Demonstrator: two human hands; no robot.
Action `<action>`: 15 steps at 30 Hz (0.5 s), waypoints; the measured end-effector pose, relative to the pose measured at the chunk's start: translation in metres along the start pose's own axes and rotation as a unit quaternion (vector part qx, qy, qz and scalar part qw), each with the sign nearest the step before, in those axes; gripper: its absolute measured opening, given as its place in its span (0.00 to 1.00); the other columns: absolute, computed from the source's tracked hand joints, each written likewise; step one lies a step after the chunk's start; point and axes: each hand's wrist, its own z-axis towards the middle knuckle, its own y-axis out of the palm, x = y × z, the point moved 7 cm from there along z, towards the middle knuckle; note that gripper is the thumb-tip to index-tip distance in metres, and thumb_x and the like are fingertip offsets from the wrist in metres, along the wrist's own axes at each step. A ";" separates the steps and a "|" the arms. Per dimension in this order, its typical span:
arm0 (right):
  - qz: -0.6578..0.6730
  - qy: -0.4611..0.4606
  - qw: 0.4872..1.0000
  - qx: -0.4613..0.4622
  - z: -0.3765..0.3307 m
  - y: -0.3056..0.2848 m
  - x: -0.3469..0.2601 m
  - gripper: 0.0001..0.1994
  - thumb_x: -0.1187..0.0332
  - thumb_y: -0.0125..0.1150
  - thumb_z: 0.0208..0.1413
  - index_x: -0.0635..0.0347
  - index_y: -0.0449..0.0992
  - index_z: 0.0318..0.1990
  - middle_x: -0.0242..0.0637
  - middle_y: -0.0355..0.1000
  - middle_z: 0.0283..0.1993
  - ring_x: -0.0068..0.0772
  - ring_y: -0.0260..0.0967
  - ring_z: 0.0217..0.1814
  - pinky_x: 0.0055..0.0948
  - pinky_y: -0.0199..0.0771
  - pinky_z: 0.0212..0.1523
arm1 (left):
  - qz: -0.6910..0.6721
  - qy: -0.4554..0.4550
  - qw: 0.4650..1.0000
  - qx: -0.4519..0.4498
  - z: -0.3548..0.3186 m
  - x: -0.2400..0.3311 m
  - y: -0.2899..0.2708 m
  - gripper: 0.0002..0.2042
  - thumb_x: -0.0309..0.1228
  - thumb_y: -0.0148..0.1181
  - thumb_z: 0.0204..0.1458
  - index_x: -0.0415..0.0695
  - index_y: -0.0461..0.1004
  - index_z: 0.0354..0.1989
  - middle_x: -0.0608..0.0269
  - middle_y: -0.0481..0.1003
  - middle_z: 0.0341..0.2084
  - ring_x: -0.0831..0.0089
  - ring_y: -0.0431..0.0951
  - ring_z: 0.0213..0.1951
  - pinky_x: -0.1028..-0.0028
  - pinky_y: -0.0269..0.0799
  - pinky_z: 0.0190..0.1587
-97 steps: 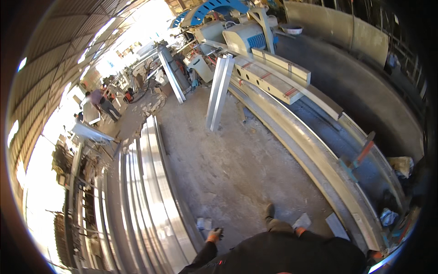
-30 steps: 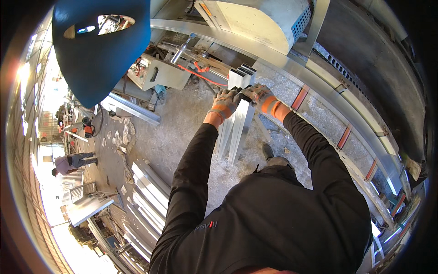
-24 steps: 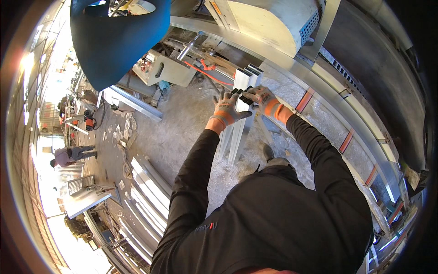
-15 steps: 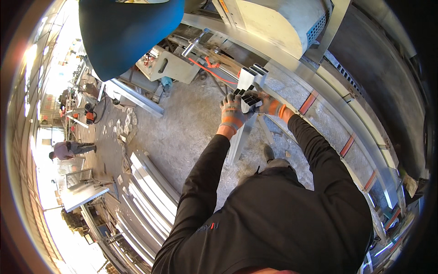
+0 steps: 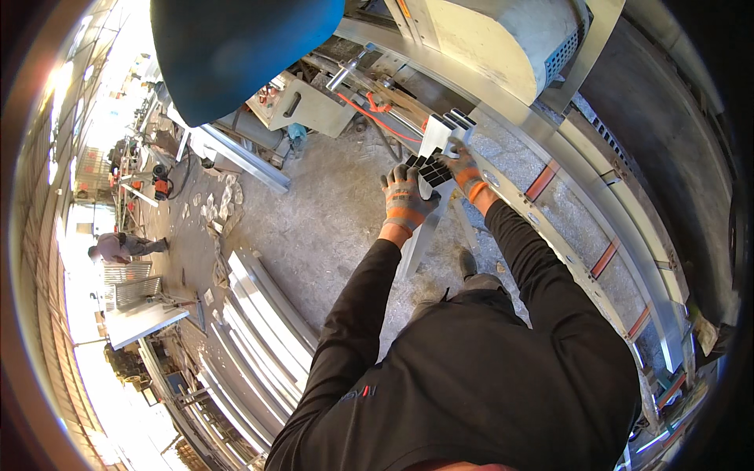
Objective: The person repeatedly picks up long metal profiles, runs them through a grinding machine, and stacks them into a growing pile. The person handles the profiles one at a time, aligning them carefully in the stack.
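A bundle of short rectangular metal tubes (image 5: 433, 170) stands in front of me, its dark hollow ends facing up toward me. My left hand (image 5: 403, 202), in a grey and orange glove, lies against the bundle's near left side with fingers spread and thumb out. On the right side, my right hand (image 5: 466, 170) in a matching glove touches the tubes, its fingers stretched out and apart. Just beyond them are more silver tubes (image 5: 437, 135), stacked at the end of a work stand. The palms' contact with the metal is partly hidden.
Silver-white profiles (image 5: 271, 306) lie in rows on the left. A long metal rail bench (image 5: 542, 224) with red-brown strips curves along my right. A blue-black curved panel (image 5: 243, 55) hangs at upper left. Far left, another person (image 5: 126, 247) bends over. A red hose (image 5: 381, 123) runs beyond the tubes.
My right hand has loosened and moved up along the tubes, fingers now extended. My left hand has turned, its thumb swung outward to the right. The view has shifted slightly.
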 end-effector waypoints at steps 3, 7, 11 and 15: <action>0.337 0.147 0.910 -0.190 -0.012 0.027 0.003 0.40 0.63 0.80 0.62 0.55 0.69 0.79 0.39 0.80 0.58 0.37 0.79 0.61 0.38 0.81 0.62 | -0.006 0.000 1.000 -0.001 -0.011 -0.002 -0.010 0.41 0.47 0.84 0.40 0.46 0.76 0.65 0.50 0.73 0.63 0.46 0.68 0.70 0.39 0.56 0.77; 0.425 0.117 0.860 -0.259 -0.043 0.039 -0.034 0.39 0.67 0.76 0.64 0.64 0.66 0.80 0.39 0.77 0.62 0.36 0.78 0.62 0.36 0.81 0.63 | 0.041 -0.018 0.999 -0.022 -0.027 -0.006 -0.027 0.46 0.48 0.84 0.40 0.45 0.72 0.70 0.50 0.73 0.64 0.44 0.64 0.75 0.30 0.39 0.83; 0.418 0.108 0.872 -0.231 -0.080 0.063 -0.062 0.39 0.68 0.75 0.65 0.65 0.65 0.81 0.40 0.79 0.60 0.33 0.79 0.58 0.33 0.82 0.61 | 0.083 -0.021 0.996 -0.039 -0.048 -0.015 -0.064 0.57 0.48 0.84 0.42 0.50 0.59 0.83 0.49 0.74 0.66 0.42 0.67 0.74 0.28 0.41 0.82; 0.354 0.070 0.904 -0.230 -0.114 0.097 -0.090 0.40 0.62 0.76 0.67 0.64 0.64 0.82 0.44 0.82 0.62 0.36 0.81 0.59 0.34 0.83 0.59 | 0.109 -0.061 0.984 -0.130 -0.067 -0.030 -0.094 0.55 0.47 0.85 0.42 0.52 0.61 0.82 0.45 0.73 0.66 0.41 0.68 0.74 0.27 0.46 0.80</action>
